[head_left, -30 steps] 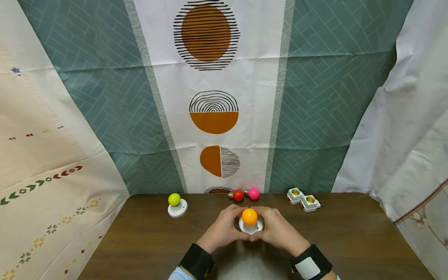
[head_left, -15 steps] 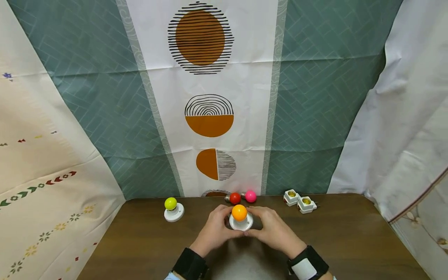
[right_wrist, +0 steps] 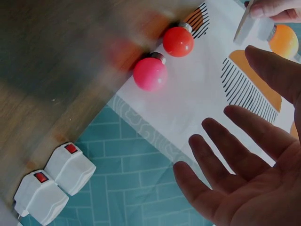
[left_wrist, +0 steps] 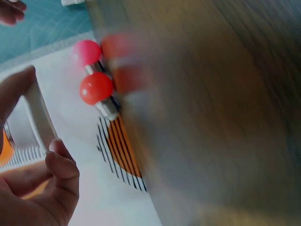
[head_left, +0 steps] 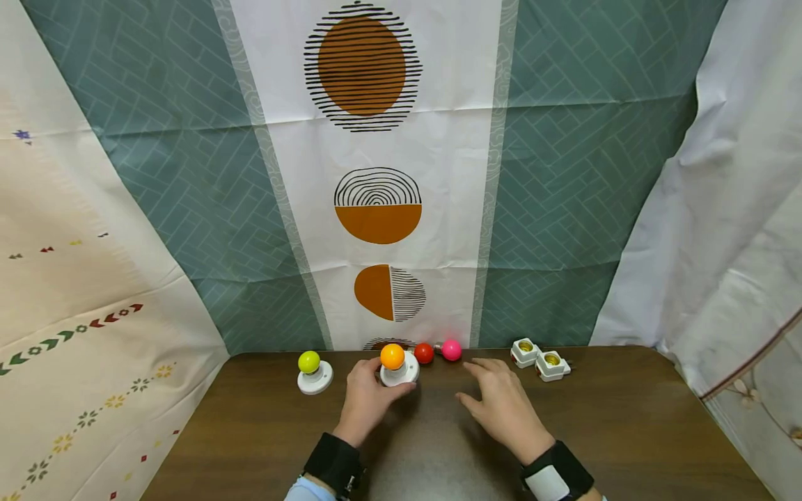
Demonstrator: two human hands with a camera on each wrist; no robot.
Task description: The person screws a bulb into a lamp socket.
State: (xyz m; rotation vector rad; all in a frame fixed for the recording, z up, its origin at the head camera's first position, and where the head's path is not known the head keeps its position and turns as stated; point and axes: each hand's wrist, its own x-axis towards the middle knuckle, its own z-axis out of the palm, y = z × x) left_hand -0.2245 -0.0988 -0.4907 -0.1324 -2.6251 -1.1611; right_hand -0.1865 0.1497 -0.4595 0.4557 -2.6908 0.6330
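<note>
In the head view, my left hand [head_left: 366,400] grips a round white lamp holder [head_left: 404,374] by its rim, thumb and fingers on opposite sides. An orange bulb [head_left: 392,356] stands in that holder. The left wrist view shows the holder's base [left_wrist: 40,115] edge-on, held above the table. Off to the right, my right hand [head_left: 501,400] holds nothing; its fingers are spread in the right wrist view. Behind the hands lie a red bulb [head_left: 424,353] and a pink bulb [head_left: 451,350], side by side with their metal caps showing.
Left of my left hand, a second round white holder [head_left: 315,380] stands on the table, carrying a yellow-green bulb [head_left: 309,362]. At the back right are two square white plug-in sockets [head_left: 550,366] with red switches. The brown table [head_left: 438,459] ends at a patterned cloth [head_left: 388,153].
Both hands were around the holder with the orange bulb. My right hand has let go and moved away to the right; my left hand has carried the holder to the left.
</note>
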